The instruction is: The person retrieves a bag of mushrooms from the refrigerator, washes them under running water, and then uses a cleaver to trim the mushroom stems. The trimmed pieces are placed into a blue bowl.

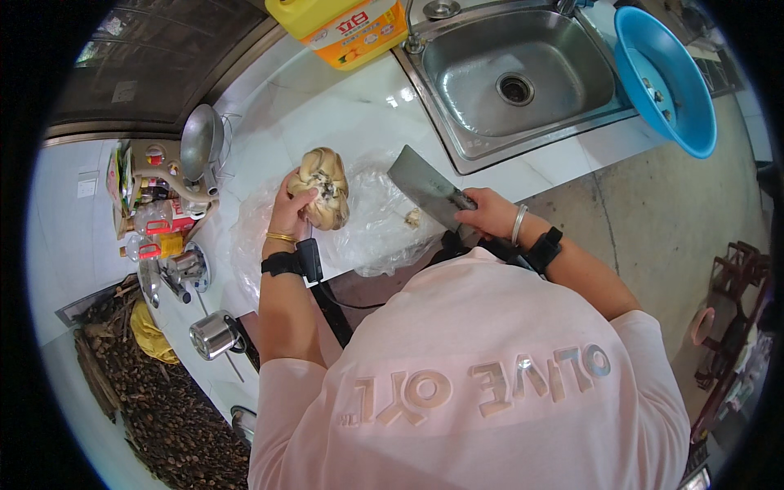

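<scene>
My left hand (290, 208) grips a lobed, pale brown root vegetable (320, 202), likely a jicama, with the thumb near its dark, rough centre. It is raised above a clear plastic bag (373, 239) spread on the white counter. In my right hand (487, 212) is a cleaver (425, 184), held by its handle, its broad blade pointing towards the counter and away from me. Blade and vegetable are apart. A small pale scrap (413, 217) lies on the plastic beside the blade.
Beyond the cleaver is a steel sink (465, 92). A blue basin (686, 92) with small bits inside stands at its right. A yellow detergent jug (349, 30) is at the back. To the left are a wok (202, 141), a rack of bottles (162, 214) and a steel pot (211, 335).
</scene>
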The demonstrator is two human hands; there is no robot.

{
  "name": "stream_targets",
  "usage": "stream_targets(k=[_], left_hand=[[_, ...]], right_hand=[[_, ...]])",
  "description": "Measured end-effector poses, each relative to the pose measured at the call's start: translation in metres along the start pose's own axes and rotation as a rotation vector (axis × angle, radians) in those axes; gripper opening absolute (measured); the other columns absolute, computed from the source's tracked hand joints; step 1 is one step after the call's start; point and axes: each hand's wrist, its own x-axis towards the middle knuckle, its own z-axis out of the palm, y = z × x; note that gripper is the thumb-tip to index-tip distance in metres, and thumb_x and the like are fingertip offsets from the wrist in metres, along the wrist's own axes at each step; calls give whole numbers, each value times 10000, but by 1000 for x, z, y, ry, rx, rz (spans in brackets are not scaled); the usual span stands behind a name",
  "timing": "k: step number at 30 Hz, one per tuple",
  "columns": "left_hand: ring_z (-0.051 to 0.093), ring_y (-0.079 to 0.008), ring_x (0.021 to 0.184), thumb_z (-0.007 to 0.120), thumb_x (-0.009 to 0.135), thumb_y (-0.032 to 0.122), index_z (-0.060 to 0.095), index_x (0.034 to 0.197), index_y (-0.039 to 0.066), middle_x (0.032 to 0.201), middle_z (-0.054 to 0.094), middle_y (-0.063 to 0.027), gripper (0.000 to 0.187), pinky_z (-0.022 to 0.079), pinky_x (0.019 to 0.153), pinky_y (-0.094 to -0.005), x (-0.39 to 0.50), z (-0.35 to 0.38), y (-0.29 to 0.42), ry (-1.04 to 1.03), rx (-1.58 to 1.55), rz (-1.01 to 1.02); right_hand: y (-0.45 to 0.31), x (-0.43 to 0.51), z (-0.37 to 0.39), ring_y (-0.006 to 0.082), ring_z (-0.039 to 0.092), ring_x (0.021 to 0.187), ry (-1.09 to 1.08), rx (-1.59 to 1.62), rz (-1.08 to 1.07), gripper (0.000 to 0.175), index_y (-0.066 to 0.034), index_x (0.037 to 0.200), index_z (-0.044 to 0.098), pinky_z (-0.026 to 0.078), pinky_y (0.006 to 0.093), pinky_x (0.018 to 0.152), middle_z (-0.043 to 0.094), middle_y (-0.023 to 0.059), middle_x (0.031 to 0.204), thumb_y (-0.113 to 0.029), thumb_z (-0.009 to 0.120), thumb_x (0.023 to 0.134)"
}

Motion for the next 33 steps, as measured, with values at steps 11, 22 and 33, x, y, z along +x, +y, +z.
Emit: stream_targets(k=[11, 22, 33], left_hand=[[556, -279, 1186, 632, 840, 167, 354, 1418, -16, 1335, 525, -160, 667, 439, 1030, -393, -57, 21, 88, -260, -201, 242], [605, -275, 1134, 596, 870, 183, 393, 1392, -47, 1281, 580, -194, 606, 478, 995, -390, -47, 56, 10, -539, -126, -660], [616, -221, 1093, 591, 931, 335, 544, 1284, 72, 1218, 631, -95, 443, 495, 948, -424, 1, 74, -29, -401, 87, -966]], right_hand=[[2, 3, 2, 109, 498, 457, 8, 2, -39, 216, 14, 979, 569, 417, 281, 416, 522, 20, 590, -165, 623, 871], [-19, -30, -11, 78, 461, 421, 110, 135, -173, 189, 5, 1012, 558, 393, 238, 396, 498, -8, 583, -137, 606, 897], [-24, -39, -9, 67, 464, 469, 45, 205, -177, 245, -8, 1080, 566, 399, 238, 428, 498, -22, 617, -146, 631, 889]])
